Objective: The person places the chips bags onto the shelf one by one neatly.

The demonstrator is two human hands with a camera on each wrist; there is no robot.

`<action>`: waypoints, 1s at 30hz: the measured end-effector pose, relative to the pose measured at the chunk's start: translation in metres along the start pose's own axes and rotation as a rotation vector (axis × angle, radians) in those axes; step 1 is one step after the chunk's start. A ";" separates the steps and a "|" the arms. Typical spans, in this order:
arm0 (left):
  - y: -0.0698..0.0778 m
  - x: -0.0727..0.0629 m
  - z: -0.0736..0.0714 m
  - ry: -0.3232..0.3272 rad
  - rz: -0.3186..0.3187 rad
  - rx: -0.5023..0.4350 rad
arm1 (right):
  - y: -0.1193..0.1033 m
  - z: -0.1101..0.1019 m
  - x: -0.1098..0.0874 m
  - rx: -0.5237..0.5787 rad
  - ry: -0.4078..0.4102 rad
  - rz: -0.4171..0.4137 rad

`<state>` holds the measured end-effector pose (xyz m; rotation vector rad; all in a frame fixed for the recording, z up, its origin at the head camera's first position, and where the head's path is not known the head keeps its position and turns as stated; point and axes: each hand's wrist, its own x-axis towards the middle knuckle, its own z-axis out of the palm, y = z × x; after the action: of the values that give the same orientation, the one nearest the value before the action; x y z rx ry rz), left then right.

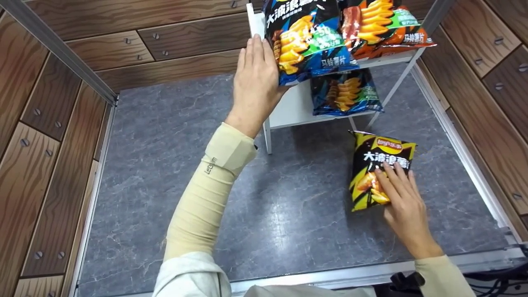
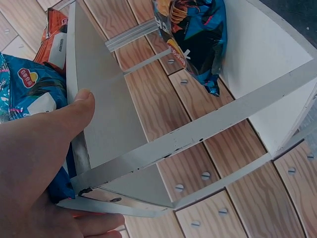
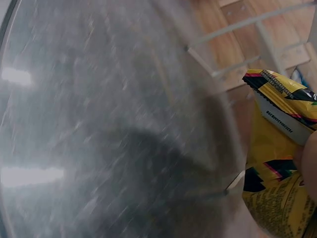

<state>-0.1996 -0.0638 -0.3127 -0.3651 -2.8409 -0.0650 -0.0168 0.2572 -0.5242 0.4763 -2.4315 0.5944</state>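
My left hand [image 1: 256,78] grips the front left corner of a white metal shelf rack [image 1: 287,115]. Its fingers lie along the side, and in the left wrist view the thumb [image 2: 85,101] laps over the shelf edge. Right beside that hand a blue bag of potato chips [image 1: 307,43] lies on the top shelf. With my right hand [image 1: 406,206] I hold a black and yellow bag of potato chips [image 1: 373,159], fingers across its printed front. The right wrist view shows the yellow back of this bag [image 3: 277,144] with part of the hand against it.
An orange bag of chips [image 1: 381,29] shares the top shelf. Another blue bag [image 1: 346,93] lies on the lower shelf. The rack stands on a grey marbled surface [image 1: 165,165], bordered by wood-patterned walls [image 1: 189,37] and a metal rail [image 1: 330,277] at the front.
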 end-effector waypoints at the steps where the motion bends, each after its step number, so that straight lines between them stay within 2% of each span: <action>1: 0.000 0.000 0.000 0.001 0.000 0.001 | -0.004 -0.001 0.002 0.010 0.009 -0.005; 7: -0.001 -0.001 0.000 0.006 -0.001 -0.010 | -0.024 -0.010 0.015 0.060 0.050 -0.041; 13: -0.001 0.000 0.000 -0.017 -0.011 -0.021 | -0.042 -0.017 0.027 0.100 0.073 -0.072; 21: 0.000 0.002 0.000 -0.045 -0.018 -0.024 | -0.055 -0.018 0.042 0.127 0.086 -0.090; 30: 0.000 0.000 0.000 0.000 -0.008 -0.014 | -0.066 -0.018 0.066 0.148 0.084 -0.155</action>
<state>-0.1997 -0.0634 -0.3130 -0.3568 -2.8431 -0.0871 -0.0295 0.1983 -0.4508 0.6796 -2.2570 0.7154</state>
